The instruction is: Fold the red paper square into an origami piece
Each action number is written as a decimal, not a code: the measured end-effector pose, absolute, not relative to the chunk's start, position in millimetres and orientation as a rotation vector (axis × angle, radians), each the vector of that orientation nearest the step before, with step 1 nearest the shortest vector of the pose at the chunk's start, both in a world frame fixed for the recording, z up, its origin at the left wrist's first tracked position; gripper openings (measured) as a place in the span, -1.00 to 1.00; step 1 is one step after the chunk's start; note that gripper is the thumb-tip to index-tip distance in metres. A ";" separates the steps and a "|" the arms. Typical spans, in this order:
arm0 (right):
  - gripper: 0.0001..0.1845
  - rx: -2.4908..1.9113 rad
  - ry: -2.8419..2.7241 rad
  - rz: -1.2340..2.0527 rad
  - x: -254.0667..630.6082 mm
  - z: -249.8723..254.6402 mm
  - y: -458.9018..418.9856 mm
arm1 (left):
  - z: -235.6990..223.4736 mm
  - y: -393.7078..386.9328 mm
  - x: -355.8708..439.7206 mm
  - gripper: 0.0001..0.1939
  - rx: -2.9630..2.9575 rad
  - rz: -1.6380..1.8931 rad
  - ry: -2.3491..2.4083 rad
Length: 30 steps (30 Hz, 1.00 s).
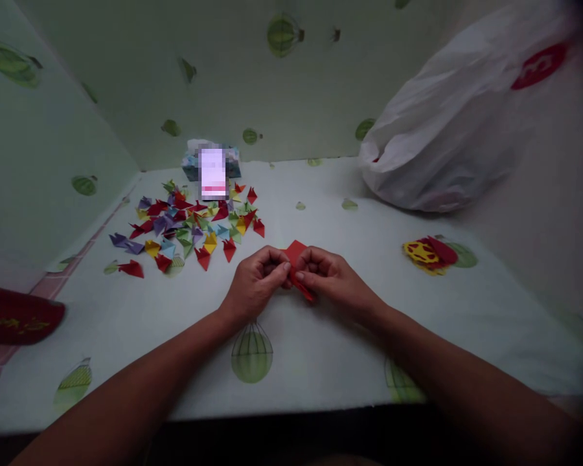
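Observation:
A piece of red origami paper (295, 249), folded to a point at the top, is held up between my two hands over the middle of the table. My left hand (260, 279) pinches its left edge with thumb and forefinger. On the other side, my right hand (333, 277) grips it with bent fingers, the thumb pressed on a fold. A narrow folded part of the paper sticks out below. Beyond my left hand lies a spread of small folded paper cranes (189, 223) in red, yellow, green, blue and purple.
A lit phone (213, 171), blurred, leans on a tissue box (190, 165) behind the cranes. At the right back sits a large white plastic bag (447, 142). Red and yellow cut-out pieces (427, 254) lie to the right. A dark red object (19, 317) is at the left edge.

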State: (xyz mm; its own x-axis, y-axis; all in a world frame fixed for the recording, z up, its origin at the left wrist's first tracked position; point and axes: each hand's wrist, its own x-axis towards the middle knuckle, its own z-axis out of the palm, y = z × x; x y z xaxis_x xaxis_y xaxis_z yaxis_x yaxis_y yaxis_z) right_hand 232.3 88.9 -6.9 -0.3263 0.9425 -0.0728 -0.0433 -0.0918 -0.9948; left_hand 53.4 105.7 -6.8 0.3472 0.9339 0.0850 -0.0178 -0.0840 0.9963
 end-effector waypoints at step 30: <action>-0.78 -1.032 -1.393 1.250 226.6 -11.9 87.6 | -11.5 96.0 60.4 -0.82 1.323 1.236 1.062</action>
